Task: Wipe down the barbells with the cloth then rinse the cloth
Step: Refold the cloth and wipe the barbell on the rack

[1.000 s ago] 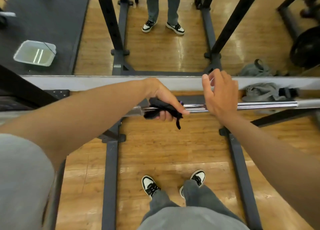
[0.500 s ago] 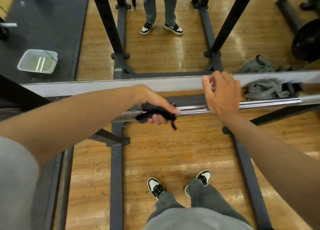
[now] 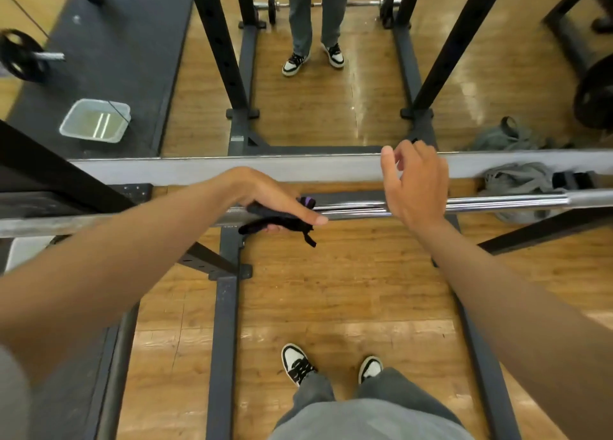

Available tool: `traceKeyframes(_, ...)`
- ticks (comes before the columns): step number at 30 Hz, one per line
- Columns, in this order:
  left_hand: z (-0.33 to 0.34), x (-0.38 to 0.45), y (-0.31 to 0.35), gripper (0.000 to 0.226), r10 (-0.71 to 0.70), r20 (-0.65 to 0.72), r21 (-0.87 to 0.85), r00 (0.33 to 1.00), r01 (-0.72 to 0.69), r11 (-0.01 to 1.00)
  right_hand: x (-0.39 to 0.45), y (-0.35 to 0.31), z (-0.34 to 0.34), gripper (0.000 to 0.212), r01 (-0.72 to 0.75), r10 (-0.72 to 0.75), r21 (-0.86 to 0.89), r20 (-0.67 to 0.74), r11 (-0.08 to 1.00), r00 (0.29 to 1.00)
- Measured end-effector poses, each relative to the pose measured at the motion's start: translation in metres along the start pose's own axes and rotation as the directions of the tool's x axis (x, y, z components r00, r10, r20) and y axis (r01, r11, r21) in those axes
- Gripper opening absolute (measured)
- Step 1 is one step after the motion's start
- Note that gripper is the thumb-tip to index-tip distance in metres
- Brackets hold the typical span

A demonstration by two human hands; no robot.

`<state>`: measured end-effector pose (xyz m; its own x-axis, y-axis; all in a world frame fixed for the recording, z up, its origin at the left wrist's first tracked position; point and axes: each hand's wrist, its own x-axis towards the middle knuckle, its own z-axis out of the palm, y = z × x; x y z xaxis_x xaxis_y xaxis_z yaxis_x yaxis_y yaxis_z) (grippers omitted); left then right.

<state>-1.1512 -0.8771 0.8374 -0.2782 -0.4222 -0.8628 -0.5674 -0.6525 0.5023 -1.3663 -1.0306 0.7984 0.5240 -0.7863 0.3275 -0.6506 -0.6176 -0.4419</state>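
Our left hand (image 3: 265,197) has slid the black cloth with a purple patch (image 3: 275,219) leftward along the long chrome steel barbell (image 3: 481,204), fingers still clamped round both. We see the bar lying left to right across the rack, over the wooden floor (image 3: 348,273). Our right hand (image 3: 414,187) hovers over it, fingers loosely apart. No readable writing.

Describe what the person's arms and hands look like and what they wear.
Both forearms are bare, with no gloves, rings, watch or wristbands visible on the left hand or right hand. A grey sleeve shows at the left upper arm; nothing shows of a right sleeve.
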Motion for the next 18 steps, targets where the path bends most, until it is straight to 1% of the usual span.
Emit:
traceKeyframes(2, 0.015, -0.002, 0.026, 0.095, -0.073, -0.143, 0.066, 0.987, 0.083, 0.994, 0.000, 0.001, 0.001, 0.046, -0.012, 0.012, 0.004, -0.020, 1.000, 1.000)
traceKeyframes(3, 0.023, 0.005, 0.045, 0.092, -0.061, -0.235, 0.022, 0.970, 0.068, 0.997, -0.001, 0.001, 0.001, 0.045, -0.005, 0.006, 0.015, -0.030, 1.000, 1.000)
traceKeyframes(4, 0.032, 0.013, 0.065, 0.089, -0.010, -0.334, -0.047, 0.943, -0.006, 0.999, -0.002, 0.001, 0.000, 0.044, 0.009, -0.008, 0.034, -0.044, 0.999, 0.999)
traceKeyframes(5, 0.038, 0.024, 0.082, 0.092, 0.042, -0.428, -0.093, 0.903, -0.091, 0.991, -0.002, 0.001, -0.001, 0.042, 0.022, -0.019, 0.046, -0.063, 0.999, 0.998)
traceKeyframes(6, 0.043, 0.036, 0.095, 0.101, 0.083, -0.490, -0.093, 0.868, -0.147, 0.985, -0.003, 0.001, -0.001, 0.042, 0.022, -0.018, 0.042, -0.087, 0.999, 0.996)
traceKeyframes(7, 0.049, 0.047, 0.103, 0.109, 0.102, -0.547, -0.051, 0.831, -0.155, 0.987, -0.003, 0.003, -0.001, 0.042, 0.016, -0.013, 0.028, -0.113, 0.999, 0.994)
traceKeyframes(8, 0.054, 0.057, 0.103, 0.108, 0.098, -0.621, 0.017, 0.778, -0.112, 0.994, -0.004, 0.005, -0.001, 0.042, 0.012, -0.009, 0.020, -0.136, 1.000, 0.991)
traceKeyframes(9, 0.060, 0.061, 0.101, 0.097, 0.104, -0.720, 0.099, 0.686, -0.047, 0.994, -0.003, 0.005, -0.001, 0.042, 0.020, -0.016, 0.026, -0.150, 0.999, 0.989)
traceKeyframes(10, 0.068, 0.063, 0.093, 0.085, 0.150, -0.822, 0.214, 0.549, 0.055, 0.975, -0.003, 0.005, -0.001, 0.043, 0.028, -0.021, 0.046, -0.143, 0.999, 0.989)
traceKeyframes(11, 0.077, 0.060, 0.084, 0.076, 0.239, -0.876, 0.326, 0.419, 0.149, 0.934, -0.002, 0.004, -0.001, 0.044, 0.029, -0.020, 0.072, -0.123, 0.997, 0.992)
traceKeyframes(12, 0.086, 0.051, 0.074, 0.071, 0.274, -0.902, 0.360, 0.333, 0.233, 0.903, -0.001, 0.004, 0.000, 0.044, 0.036, -0.026, 0.095, -0.102, 0.995, 0.994)
traceKeyframes(13, 0.090, 0.048, 0.058, 0.068, 0.281, -0.919, 0.361, 0.277, 0.305, 0.881, 0.000, 0.005, -0.001, 0.045, 0.035, -0.027, 0.138, -0.060, 0.990, 0.998)
traceKeyframes(14, 0.094, 0.043, 0.043, 0.070, 0.258, -0.940, 0.324, 0.225, 0.343, 0.882, 0.002, 0.008, -0.003, 0.046, 0.023, -0.021, 0.218, -0.012, 0.976, 1.000)
traceKeyframes(15, 0.096, 0.037, 0.029, 0.072, 0.231, -0.952, 0.293, 0.202, 0.372, 0.881, 0.006, 0.012, -0.009, 0.045, 0.000, -0.008, 0.312, 0.025, 0.950, 1.000)
traceKeyframes(16, 0.096, 0.034, 0.020, 0.072, 0.207, -0.961, 0.265, 0.182, 0.401, 0.877, 0.011, 0.019, -0.018, 0.042, -0.015, -0.003, 0.362, 0.049, 0.932, 0.999)
traceKeyframes(17, 0.097, 0.031, 0.019, 0.069, 0.201, -0.965, 0.256, 0.168, 0.444, 0.858, 0.017, 0.029, -0.027, 0.038, 0.001, -0.019, 0.341, 0.048, 0.940, 0.999)
traceKeyframes(18, 0.097, 0.031, 0.025, 0.063, 0.193, -0.968, 0.248, 0.161, 0.498, 0.831, 0.023, 0.041, -0.038, 0.035, 0.042, -0.052, 0.259, 0.033, 0.965, 0.998)
